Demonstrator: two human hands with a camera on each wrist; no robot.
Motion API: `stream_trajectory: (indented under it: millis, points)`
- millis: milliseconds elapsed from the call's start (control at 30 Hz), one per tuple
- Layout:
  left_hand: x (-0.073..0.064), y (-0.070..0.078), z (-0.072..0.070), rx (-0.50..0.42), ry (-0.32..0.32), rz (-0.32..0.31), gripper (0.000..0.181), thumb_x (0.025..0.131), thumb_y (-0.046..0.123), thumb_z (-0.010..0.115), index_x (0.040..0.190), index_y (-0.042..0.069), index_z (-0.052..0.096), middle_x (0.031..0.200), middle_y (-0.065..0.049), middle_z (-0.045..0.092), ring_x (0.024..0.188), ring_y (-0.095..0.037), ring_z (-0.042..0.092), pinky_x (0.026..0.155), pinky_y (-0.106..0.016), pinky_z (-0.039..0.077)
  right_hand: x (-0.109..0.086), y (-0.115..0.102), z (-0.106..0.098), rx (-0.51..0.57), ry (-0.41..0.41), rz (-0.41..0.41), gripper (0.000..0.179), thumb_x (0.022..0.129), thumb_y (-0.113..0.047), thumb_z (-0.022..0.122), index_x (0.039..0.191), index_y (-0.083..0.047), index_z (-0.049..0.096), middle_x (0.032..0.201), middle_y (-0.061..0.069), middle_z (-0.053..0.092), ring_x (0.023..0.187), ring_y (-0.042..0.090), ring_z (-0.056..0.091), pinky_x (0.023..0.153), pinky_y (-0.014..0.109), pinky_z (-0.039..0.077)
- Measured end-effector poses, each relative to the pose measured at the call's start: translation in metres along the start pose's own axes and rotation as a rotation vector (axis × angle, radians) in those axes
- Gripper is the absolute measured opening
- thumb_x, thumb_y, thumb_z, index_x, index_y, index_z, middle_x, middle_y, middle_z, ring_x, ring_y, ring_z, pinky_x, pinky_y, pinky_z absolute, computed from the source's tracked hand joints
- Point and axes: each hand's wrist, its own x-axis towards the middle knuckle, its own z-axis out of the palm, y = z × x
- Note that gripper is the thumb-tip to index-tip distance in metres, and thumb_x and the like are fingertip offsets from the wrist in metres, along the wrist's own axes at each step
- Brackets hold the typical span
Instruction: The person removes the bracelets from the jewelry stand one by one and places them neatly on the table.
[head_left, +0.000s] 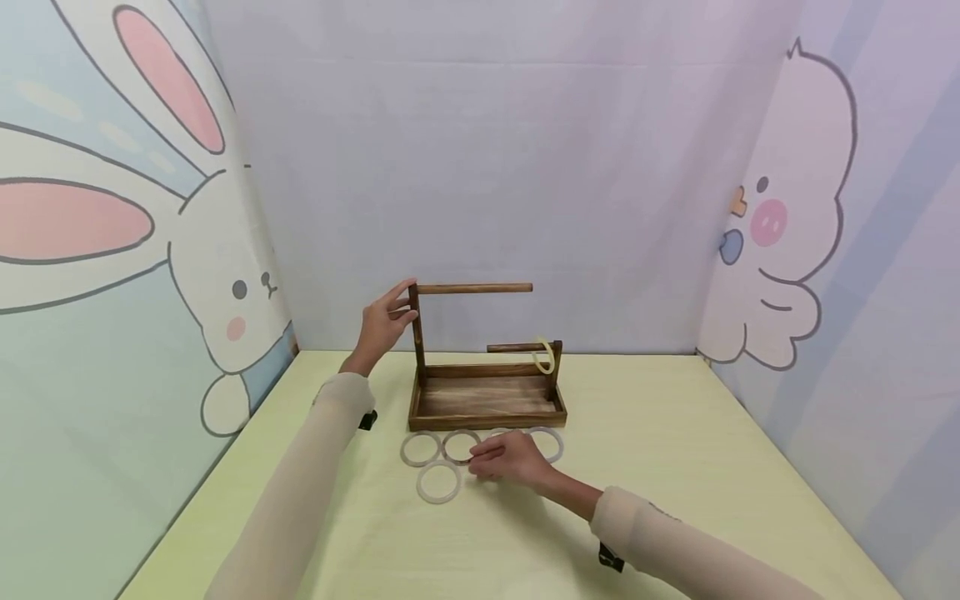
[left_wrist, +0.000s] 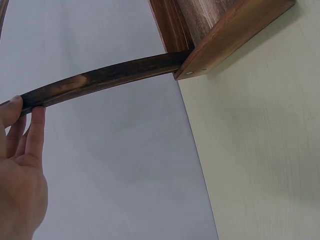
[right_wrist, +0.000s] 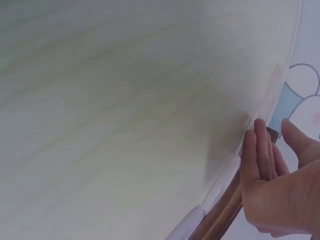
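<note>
A dark wooden stand has a tray base, a tall left post with a long bar, and a short right post with a lower bar. A pale yellow ring hangs on the lower bar. Near the top of the tall post, my left hand pinches the wood between thumb and fingers. In front of the tray lie several pale rings, among them a whitish front ring and a lavender-tinted ring. Over this group hovers my right hand, holding nothing, its thumb apart from the fingers; it partly hides one ring.
The stand and rings are on a pale yellow table. A light cloth backdrop rises behind the stand. Side panels with a cartoon rabbit and a cartoon chick flank the table.
</note>
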Motion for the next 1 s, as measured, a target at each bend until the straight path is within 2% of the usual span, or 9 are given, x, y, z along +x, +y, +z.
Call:
stream_trajectory:
  millis: [267,467,667,867,1000]
  points:
    - [0.0,-0.001,0.0,0.004,-0.001,-0.008,0.067,0.097,-0.001,0.072,0.152,0.033,0.055,0.14,-0.021,0.063,0.12,-0.036,0.068,0.095,-0.045,0.062,0.004,-0.008,-0.021,-0.017,0.018,0.028,0.031,0.093,-0.011,0.08,0.117,0.008,0.074,0.097,0.013,0.079,0.086,0.025,0.078,0.073,0.04,0.067]
    - [0.0,0.001,0.0,-0.006,0.0,-0.01,0.066,0.097,-0.001,0.072,0.152,0.033,0.056,0.139,-0.021,0.064,0.12,-0.037,0.068,0.095,-0.045,0.061,0.01,-0.011,-0.041,-0.049,0.066,-0.001,0.034,0.093,-0.01,0.08,0.12,0.009,0.073,0.105,0.017,0.078,0.094,0.027,0.077,0.077,0.035,0.067]
    - [0.0,0.0,0.0,-0.007,-0.006,-0.009,0.066,0.097,-0.001,0.071,0.152,0.033,0.055,0.141,-0.021,0.063,0.122,-0.036,0.067,0.096,-0.045,0.061,0.013,-0.01,-0.061,-0.096,0.111,-0.029,0.035,0.092,-0.011,0.081,0.12,0.008,0.074,0.104,0.017,0.078,0.097,0.03,0.077,0.078,0.037,0.067]
    - [0.0,0.001,0.0,-0.004,-0.006,-0.004,0.066,0.097,0.0,0.072,0.152,0.032,0.055,0.142,-0.019,0.062,0.122,-0.035,0.067,0.096,-0.044,0.061,0.017,-0.007,-0.079,-0.256,0.212,-0.064,0.026,0.089,-0.014,0.084,0.11,0.0,0.08,0.097,0.012,0.08,0.09,0.025,0.078,0.073,0.029,0.065]
    - [0.001,0.002,0.0,-0.004,-0.004,0.002,0.066,0.097,-0.001,0.072,0.152,0.03,0.055,0.142,-0.02,0.062,0.122,-0.035,0.067,0.096,-0.043,0.061,0.02,-0.005,-0.09,-0.31,0.262,-0.062,0.026,0.088,-0.017,0.085,0.107,-0.001,0.081,0.095,0.01,0.08,0.088,0.023,0.079,0.075,0.029,0.065]
